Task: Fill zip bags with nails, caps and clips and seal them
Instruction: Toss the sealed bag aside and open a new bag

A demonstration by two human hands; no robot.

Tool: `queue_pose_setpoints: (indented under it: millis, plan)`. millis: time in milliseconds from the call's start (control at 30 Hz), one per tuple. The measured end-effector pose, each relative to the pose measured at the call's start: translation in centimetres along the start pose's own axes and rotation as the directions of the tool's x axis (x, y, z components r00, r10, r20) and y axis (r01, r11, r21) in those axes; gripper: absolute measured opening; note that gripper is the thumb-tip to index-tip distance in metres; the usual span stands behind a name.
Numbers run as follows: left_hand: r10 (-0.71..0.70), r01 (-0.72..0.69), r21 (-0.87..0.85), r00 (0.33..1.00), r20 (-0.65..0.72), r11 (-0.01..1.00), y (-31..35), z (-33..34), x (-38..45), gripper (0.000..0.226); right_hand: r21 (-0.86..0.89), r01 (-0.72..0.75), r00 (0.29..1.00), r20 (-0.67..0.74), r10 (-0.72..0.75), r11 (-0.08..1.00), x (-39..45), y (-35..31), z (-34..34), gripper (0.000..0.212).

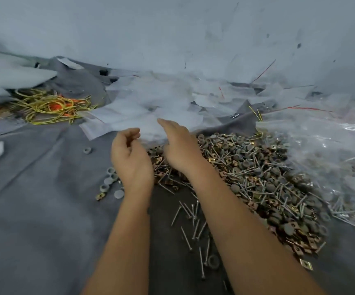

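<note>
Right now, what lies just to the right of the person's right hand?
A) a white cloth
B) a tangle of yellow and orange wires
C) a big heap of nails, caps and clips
C: the heap of nails, caps and clips spreads beside the right hand; the wires lie far left.

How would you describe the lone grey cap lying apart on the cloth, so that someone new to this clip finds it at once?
Start at the big heap of nails, caps and clips right of the hands, then cross to the bare grey cloth left of the left hand. The lone grey cap lies there by itself, farther from the camera than the small cluster of caps by the left wrist.
</note>
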State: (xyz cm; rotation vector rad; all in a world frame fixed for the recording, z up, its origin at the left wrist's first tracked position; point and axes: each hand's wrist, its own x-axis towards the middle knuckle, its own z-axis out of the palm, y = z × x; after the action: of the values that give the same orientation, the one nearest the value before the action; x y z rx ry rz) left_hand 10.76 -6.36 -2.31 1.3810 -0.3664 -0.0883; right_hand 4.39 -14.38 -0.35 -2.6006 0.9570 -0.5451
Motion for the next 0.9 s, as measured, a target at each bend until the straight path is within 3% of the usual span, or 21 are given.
queue_pose_setpoints:
  millis: [67,133,233,300,367,433,500,567,600,700,800,867,900]
  plan:
    - [-0.033,0.033,0.004,0.999,0.003,0.999,-0.2,0.1,0.1,0.031,-0.121,-0.022,0.999,0.023,0.025,0.992,1.2,0.2,0.6,0.055]
    - [-0.066,0.066,0.012,0.998,0.014,0.998,-0.4,0.3,0.1,0.033,-0.180,-0.072,0.997,-0.050,0.064,0.981,1.7,0.6,0.6,0.027]
    - [-0.091,0.092,-0.052,0.996,0.016,0.994,-0.3,0.2,0.1,0.032,-0.003,-0.102,0.977,-0.187,0.100,0.995,1.5,1.0,0.3,0.015]
    - [-0.089,0.090,-0.118,0.996,0.012,0.989,-0.2,0.2,0.0,0.027,0.318,-0.103,0.956,-0.231,0.182,0.942,1.0,1.0,-0.7,0.015]
    - [-0.053,0.059,-0.092,0.996,0.068,0.994,0.0,0.1,-0.2,0.039,0.708,-0.089,0.937,-0.178,0.299,0.701,0.1,0.6,-2.3,0.016]
    - [-0.049,0.052,-0.004,0.973,0.227,0.999,0.2,0.1,-0.6,0.074,0.952,-0.033,0.941,-0.072,0.329,0.303,-1.2,0.2,-3.8,0.020]
    - [-0.123,0.135,-0.006,0.916,0.382,0.991,0.6,0.1,-1.2,0.098,0.999,-0.001,0.950,-0.012,0.311,0.042,-2.7,0.2,-5.0,0.023]
    - [-0.217,0.309,-0.098,0.828,0.517,0.946,1.1,-0.2,-1.5,0.105,0.999,-0.011,0.948,0.026,0.319,-0.050,-4.0,0.7,-5.6,0.026]
    - [-0.212,0.374,-0.159,0.773,0.598,0.914,1.1,-0.4,-1.5,0.097,0.999,-0.014,0.940,0.031,0.339,-0.053,-4.6,0.9,-5.7,0.028]
    - [-0.192,0.514,-0.224,0.636,0.748,0.828,0.9,-1.2,-1.6,0.030,0.998,0.042,0.875,-0.019,0.484,-0.036,-5.9,1.3,-5.2,0.022]
    - [-0.288,0.622,-0.092,0.482,0.827,0.778,0.9,-2.5,-1.8,0.012,0.987,0.110,0.789,-0.016,0.615,-0.115,-7.0,1.8,-4.7,0.019]
    - [-0.325,0.605,-0.025,0.461,0.826,0.795,0.9,-2.9,-1.9,0.014,0.997,0.039,0.731,-0.071,0.679,0.061,-7.3,2.2,-4.5,0.010]
    - [-0.324,0.597,-0.054,0.506,0.800,0.800,0.9,-2.8,-2.1,0.012,0.970,-0.035,0.696,-0.149,0.703,0.240,-7.5,2.3,-4.2,0.010]
